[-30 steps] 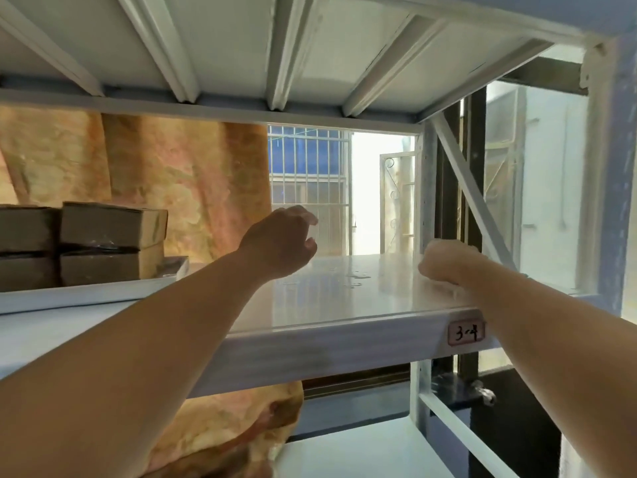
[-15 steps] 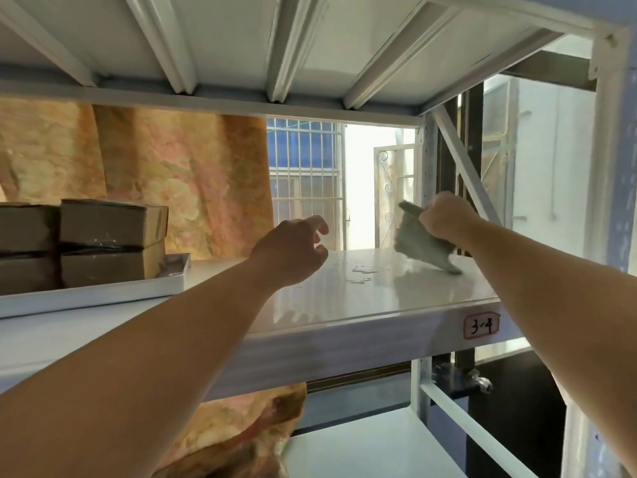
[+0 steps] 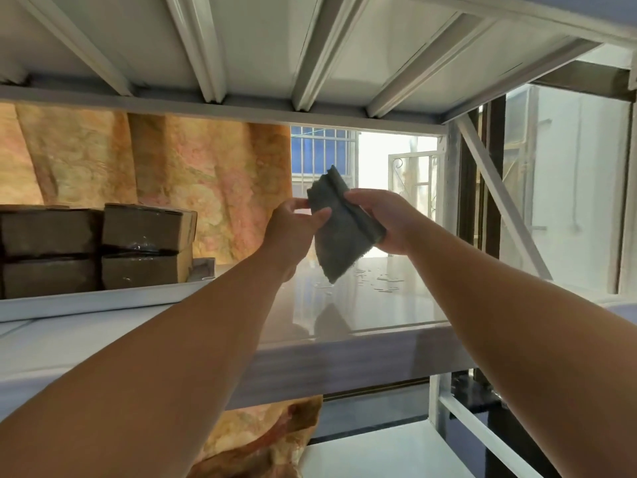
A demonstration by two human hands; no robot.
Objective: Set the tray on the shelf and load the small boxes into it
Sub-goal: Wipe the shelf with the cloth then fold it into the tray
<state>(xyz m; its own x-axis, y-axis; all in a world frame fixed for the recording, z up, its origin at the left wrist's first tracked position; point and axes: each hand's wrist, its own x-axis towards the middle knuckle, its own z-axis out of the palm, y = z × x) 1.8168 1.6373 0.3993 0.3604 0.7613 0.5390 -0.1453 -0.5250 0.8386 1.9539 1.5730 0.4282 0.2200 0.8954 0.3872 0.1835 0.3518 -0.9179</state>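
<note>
Cloth: grey cloth [image 3: 344,229], napped and soft, folded into a rough wedge with a layered top edge; it hangs in the air above the rear right part of the shelf, lower corner clear of the surface.
Left hand: left hand [image 3: 293,232] pinches the cloth's left edge between thumb and fingers [image 3: 300,202].
Right hand: right hand [image 3: 382,219] cups the cloth's right side, fingers curled round it from behind.
Shelf: shelf [image 3: 379,315] is glossy white sheet metal with a thick folded front lip, and it mirrors the cloth.
Water: a scatter of small water drops [image 3: 382,282] beads on the shelf toward its rear right.
Tray: white tray [image 3: 103,300], shallow with a low rim, sits on the shelf's left part.
Boxes: brown cardboard boxes [image 3: 144,229], matt and square-edged, stand in the tray stacked two high.
Overhead: pale metal ribs [image 3: 310,46] brace the underside of the board above.
Backdrop: mottled orange-pink curtain [image 3: 206,181] hangs behind the shelf's rear edge.
Change: half a second ago the right hand alone held the cloth low, its corner on the shelf, while the left hand was open and apart from it. The cloth is now raised and the left hand has joined it. Tray and boxes have not moved.
</note>
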